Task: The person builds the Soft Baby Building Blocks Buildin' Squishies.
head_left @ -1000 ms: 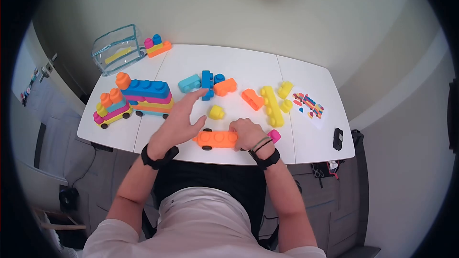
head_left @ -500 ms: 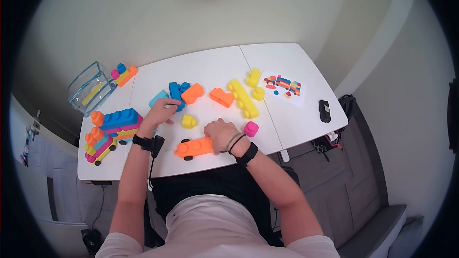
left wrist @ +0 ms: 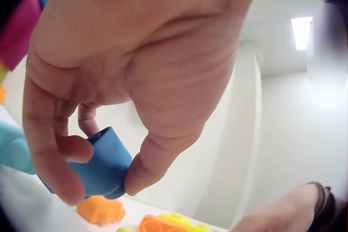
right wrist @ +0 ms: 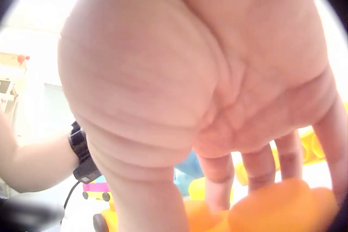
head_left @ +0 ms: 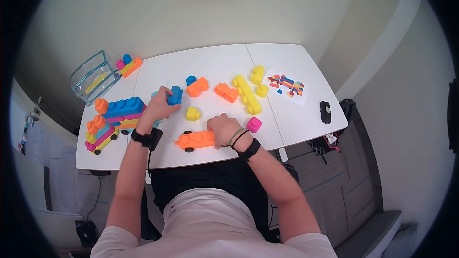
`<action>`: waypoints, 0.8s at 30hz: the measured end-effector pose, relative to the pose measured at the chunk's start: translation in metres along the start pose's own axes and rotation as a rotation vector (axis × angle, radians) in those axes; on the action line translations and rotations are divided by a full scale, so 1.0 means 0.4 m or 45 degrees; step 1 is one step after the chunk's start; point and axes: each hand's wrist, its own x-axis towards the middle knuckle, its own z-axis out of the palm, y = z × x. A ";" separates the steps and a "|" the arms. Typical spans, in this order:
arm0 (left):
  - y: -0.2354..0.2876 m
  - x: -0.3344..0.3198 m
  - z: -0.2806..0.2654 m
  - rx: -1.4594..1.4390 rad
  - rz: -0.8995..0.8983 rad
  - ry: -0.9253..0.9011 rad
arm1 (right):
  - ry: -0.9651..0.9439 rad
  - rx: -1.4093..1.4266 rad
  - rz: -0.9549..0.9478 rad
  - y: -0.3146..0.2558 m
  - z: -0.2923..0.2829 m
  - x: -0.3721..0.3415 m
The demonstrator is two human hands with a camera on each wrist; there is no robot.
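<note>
My left hand (head_left: 160, 108) pinches a blue building block (left wrist: 106, 164) between its thumb and fingers, with the block over the left middle of the table in the head view. A light blue block (left wrist: 15, 147) lies beside it, mostly covered by that hand in the head view. My right hand (head_left: 225, 130) grips the right end of an orange wheeled base (head_left: 197, 139), studs up, near the table's front edge. Its thumb and fingers straddle the base in the right wrist view. Between the hands sits a small yellow block (head_left: 193, 113). A pink block (head_left: 254, 124) lies right of the right hand.
Assembled block vehicles (head_left: 123, 110) stand at the left, near a clear case (head_left: 95, 79) and a small block stack (head_left: 129, 66). Orange blocks (head_left: 226, 92) and a long yellow block (head_left: 247, 96) lie further back. A picture sheet (head_left: 287, 87) and a black device (head_left: 325, 112) are at the right.
My left hand has reached to the blue block, taken hold of it and drawn it left, away from the small blue and orange blocks. The right hand keeps holding the orange base; the head view has shifted.
</note>
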 end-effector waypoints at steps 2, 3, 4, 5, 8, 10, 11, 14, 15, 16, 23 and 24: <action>0.026 -0.072 -0.036 0.023 0.033 0.038 | 0.001 0.008 -0.010 -0.001 -0.008 -0.009; 0.069 -0.135 -0.064 -0.123 0.079 0.034 | 0.008 0.027 -0.024 -0.004 -0.014 -0.016; 0.088 -0.179 -0.082 -0.266 0.123 0.030 | 0.013 0.048 -0.040 -0.005 -0.015 -0.019; 0.077 -0.196 -0.092 -0.264 0.113 0.034 | 0.008 0.049 -0.049 -0.002 -0.006 -0.016; 0.049 -0.244 -0.127 -0.634 0.279 -0.159 | 0.084 0.020 -0.073 0.004 0.015 -0.008; 0.049 -0.271 -0.142 -0.745 0.294 -0.194 | 0.410 0.192 -0.139 0.005 0.003 -0.011; 0.046 -0.285 -0.143 -0.862 0.322 -0.227 | 0.393 0.186 -0.159 0.003 -0.008 -0.013; 0.045 -0.292 -0.155 -1.000 0.287 -0.356 | 0.924 0.512 -0.488 -0.021 -0.063 -0.028; 0.042 -0.293 -0.151 -1.006 0.275 -0.339 | 0.840 0.543 -0.469 -0.035 -0.091 -0.041; 0.038 -0.288 -0.141 -1.010 0.252 -0.336 | 0.761 0.571 -0.445 -0.040 -0.106 -0.045; 0.040 -0.286 -0.018 -0.240 0.543 0.251 | 0.447 0.017 -0.333 -0.006 -0.079 -0.018; 0.056 -0.295 -0.011 -0.226 0.590 0.114 | 0.450 -0.015 -0.320 -0.005 -0.076 -0.023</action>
